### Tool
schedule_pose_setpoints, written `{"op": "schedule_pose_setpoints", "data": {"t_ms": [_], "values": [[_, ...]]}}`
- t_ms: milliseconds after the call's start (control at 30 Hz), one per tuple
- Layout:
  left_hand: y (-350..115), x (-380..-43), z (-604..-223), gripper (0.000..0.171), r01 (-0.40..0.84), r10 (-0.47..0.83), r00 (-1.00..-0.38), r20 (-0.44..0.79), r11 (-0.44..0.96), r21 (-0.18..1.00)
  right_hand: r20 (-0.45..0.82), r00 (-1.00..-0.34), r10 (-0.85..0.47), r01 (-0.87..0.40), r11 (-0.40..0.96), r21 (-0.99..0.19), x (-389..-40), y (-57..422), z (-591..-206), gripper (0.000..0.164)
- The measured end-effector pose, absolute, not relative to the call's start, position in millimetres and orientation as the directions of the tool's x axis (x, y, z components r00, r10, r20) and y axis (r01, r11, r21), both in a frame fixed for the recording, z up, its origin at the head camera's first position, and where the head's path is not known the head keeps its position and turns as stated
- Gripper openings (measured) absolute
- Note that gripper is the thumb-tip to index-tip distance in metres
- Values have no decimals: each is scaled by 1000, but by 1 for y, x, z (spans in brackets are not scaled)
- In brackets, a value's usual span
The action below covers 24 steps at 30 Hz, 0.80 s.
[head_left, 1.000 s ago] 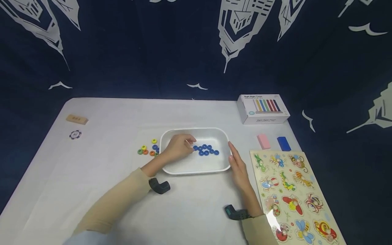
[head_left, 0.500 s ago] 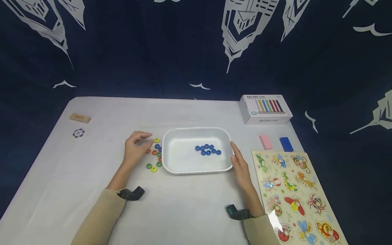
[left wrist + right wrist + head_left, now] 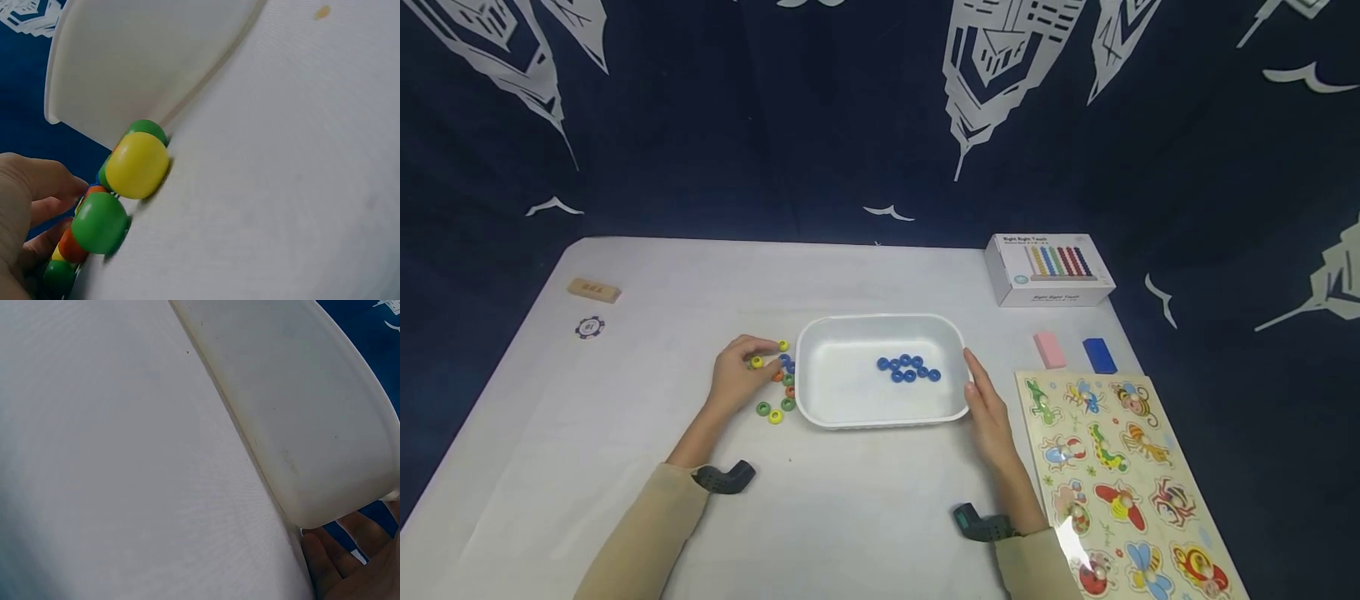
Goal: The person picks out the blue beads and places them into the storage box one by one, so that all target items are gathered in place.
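My left hand (image 3: 741,372) reaches over loose beads left of the white tray (image 3: 842,422), thumb and forefinger apart. A yellow bead (image 3: 757,362) shows in the gap between them. The thumb tip is right at a blue bead (image 3: 785,360). In the left wrist view, a large-looking yellow bead (image 3: 137,165) and a green bead (image 3: 100,223) stand in front of the fingers, partly hiding the others. Inside the tray lie several blue beads (image 3: 910,376). My right hand (image 3: 990,412) rests against the tray's right side, its fingers fairly straight along the wall.
An animal puzzle board (image 3: 1105,467) lies at the right, beside the right forearm. Behind it are a pink block (image 3: 1049,350), a blue block (image 3: 1099,355) and a white box (image 3: 1049,269). A wooden block (image 3: 594,290) and a chip (image 3: 590,327) lie far left.
My left hand has left the tray and moved left to the loose beads, then shifted slightly right among them. The right hand has stayed at the tray's side.
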<state>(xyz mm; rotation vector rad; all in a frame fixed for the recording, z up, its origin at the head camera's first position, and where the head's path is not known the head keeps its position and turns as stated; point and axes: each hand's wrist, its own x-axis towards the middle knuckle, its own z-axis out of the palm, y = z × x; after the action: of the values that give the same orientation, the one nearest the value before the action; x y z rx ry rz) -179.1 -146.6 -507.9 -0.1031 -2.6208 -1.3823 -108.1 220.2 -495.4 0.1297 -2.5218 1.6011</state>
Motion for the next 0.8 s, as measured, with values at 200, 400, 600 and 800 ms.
{"op": "schedule_pose_setpoints", "data": {"t_ms": [200, 400, 600, 800], "values": [[-141, -182, -503, 24, 95, 0, -992, 130, 684, 723, 169, -986, 12, -149, 420, -895, -109, 220, -496, 44], [-140, -184, -493, 23, 62, 4, -996, 85, 722, 689, 133, -991, 7, -119, 405, -906, -107, 217, -491, 44], [-136, -183, -471, 22, 117, -13, -989, 150, 558, 821, 133, -991, 0, -121, 403, -907, -98, 210, -471, 44], [-100, -182, -435, 28, 145, 131, -986, 103, 374, 916, 133, -991, -5, -123, 407, -905, -105, 217, -484, 44]]}}
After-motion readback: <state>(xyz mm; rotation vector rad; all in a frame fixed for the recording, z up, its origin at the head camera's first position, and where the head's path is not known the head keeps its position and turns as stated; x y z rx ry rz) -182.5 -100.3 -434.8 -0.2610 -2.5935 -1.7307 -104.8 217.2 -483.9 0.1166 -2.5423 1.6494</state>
